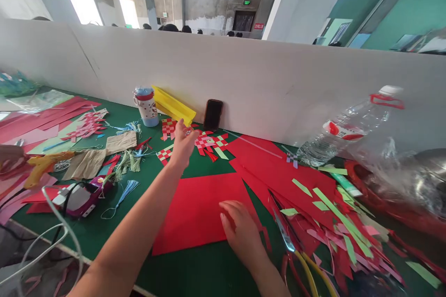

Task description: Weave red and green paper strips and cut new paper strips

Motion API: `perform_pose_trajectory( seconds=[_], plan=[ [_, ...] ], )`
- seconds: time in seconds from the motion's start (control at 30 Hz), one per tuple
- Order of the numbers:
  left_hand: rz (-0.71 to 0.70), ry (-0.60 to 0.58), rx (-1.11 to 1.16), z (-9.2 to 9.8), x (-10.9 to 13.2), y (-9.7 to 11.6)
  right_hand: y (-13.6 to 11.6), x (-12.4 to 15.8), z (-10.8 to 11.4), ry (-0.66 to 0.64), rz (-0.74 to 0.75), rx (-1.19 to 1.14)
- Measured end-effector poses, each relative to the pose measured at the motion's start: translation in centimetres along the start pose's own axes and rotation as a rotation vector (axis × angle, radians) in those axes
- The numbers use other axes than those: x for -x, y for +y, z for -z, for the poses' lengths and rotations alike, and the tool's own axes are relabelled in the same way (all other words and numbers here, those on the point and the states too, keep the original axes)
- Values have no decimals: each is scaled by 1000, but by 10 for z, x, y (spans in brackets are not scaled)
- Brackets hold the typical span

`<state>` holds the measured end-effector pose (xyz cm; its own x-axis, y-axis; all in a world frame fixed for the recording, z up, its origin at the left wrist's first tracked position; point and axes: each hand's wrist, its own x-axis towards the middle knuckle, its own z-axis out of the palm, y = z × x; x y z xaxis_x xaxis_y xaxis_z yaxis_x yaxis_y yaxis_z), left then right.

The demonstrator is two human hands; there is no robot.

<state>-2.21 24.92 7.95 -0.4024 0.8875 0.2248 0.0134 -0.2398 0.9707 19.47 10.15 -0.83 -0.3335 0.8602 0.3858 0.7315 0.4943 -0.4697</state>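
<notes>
Scissors [288, 242] lying nearest, tips pointing away. Blue-and-white cup [148, 107] standing with lid on, hiding its inside. Clear bottle [343, 131] tilting beside white wall [261, 86], cap on; can't tell what it's holding inside. Big red sheet [195, 218] lying flat on green table [195, 276], right hand [240, 229] resting on its right side, fingers loosely bent, gripping nothing. Left hand [183, 143] pointing beyond sheet's far edge, fingers standing apart, near checked paper bits [208, 142]; can't tell if it's touching any
</notes>
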Motion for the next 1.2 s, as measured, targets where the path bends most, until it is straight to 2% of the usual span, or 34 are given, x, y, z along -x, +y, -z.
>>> perform_pose_trajectory(
  seconds=[0.1, 0.2, 0.27, 0.33, 0.37, 0.47, 0.57, 0.63, 0.8, 0.9, 0.97, 1.07, 1.2],
  plan=[
    [-40, -206, -191, 25, 70, 7, 1, 0, -3, -45, 46, 7],
    [-88, -385, -365, 61, 132, 3, -3, 0, 0, -90, 73, 26],
    [-115, -470, -495, 86, 163, -6, -10, 1, 4, -120, 82, 41],
    [-246, -617, -896, 108, 185, -16, -20, 5, 11, -143, 91, 51],
    [-279, -659, -1012, 116, 193, -20, -26, 9, 15, -149, 94, 55],
    [-319, -718, -1213, 133, 208, -28, -40, 29, 28, -154, 94, 68],
    [-351, -709, -1272, 141, 217, -32, -37, 62, 41, -121, 79, 139],
    [-383, -688, -1282, 146, 222, -34, -23, 87, 49, -46, 65, 230],
    [-425, -660, -1308, 162, 235, -39, 30, 138, 71, 205, 19, 419],
    [-448, -657, -1304, 171, 242, -37, 48, 151, 81, 304, -18, 477],
    [-459, -662, -1296, 175, 247, -36, 46, 150, 81, 337, -37, 469],
    [-474, -675, -1291, 182, 254, -35, 23, 139, 71, 294, -2, 387],
    [-494, -670, -1304, 198, 261, -41, -15, 117, 49, 41, 67, 286]
  ],
)
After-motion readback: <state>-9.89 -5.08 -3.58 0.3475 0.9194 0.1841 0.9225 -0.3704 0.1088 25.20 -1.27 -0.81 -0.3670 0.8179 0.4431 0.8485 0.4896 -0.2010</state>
